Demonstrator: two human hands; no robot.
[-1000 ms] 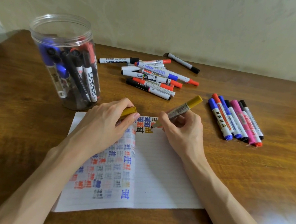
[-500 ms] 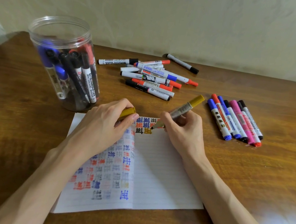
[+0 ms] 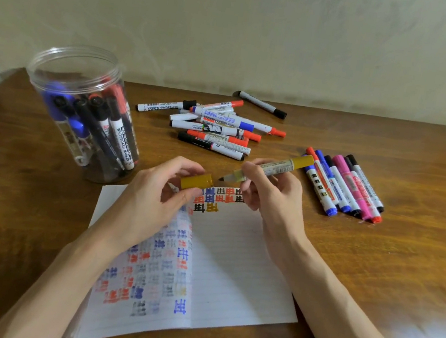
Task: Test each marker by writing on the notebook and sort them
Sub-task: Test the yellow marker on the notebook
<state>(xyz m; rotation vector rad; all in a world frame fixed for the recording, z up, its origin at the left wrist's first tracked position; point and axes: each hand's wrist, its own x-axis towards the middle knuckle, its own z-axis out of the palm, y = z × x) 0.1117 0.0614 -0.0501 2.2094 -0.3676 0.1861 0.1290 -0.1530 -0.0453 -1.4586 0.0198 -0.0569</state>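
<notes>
Gold marker [image 3: 274,166]: the right hand [image 3: 267,193] pinches its barrel just behind the nib, thumb on the near side and fingertips curled round the far side. The body slants up and away toward two o'clock and the dark nib points toward eight o'clock. The left hand [image 3: 159,196] pinches the matching cap [image 3: 196,180] between thumb and curled fingers, with its open mouth facing the nib across a small gap. Nib and mouth lie nearly on one line, which I read as recapping about to happen; the cap is not yet on.

Both hands hover just above the top edge of the notebook [image 3: 228,272], wrists raised. The forearms run in from five and seven o'clock and converge over the page. Below the cap, a mustard mark [image 3: 212,208] sits last in the rows of test characters, so this pen seems to write.

From the hands, a neat row of markers [image 3: 344,185] lies at three o'clock, caps toward the person, probably the sorted group. A loose heap of markers [image 3: 216,127] lies at twelve o'clock, and a clear jar [image 3: 80,105] holding more stands at ten o'clock. All rest on the wooden table [image 3: 376,266]. The row's nearness to the right hand suits an easy set-down.
</notes>
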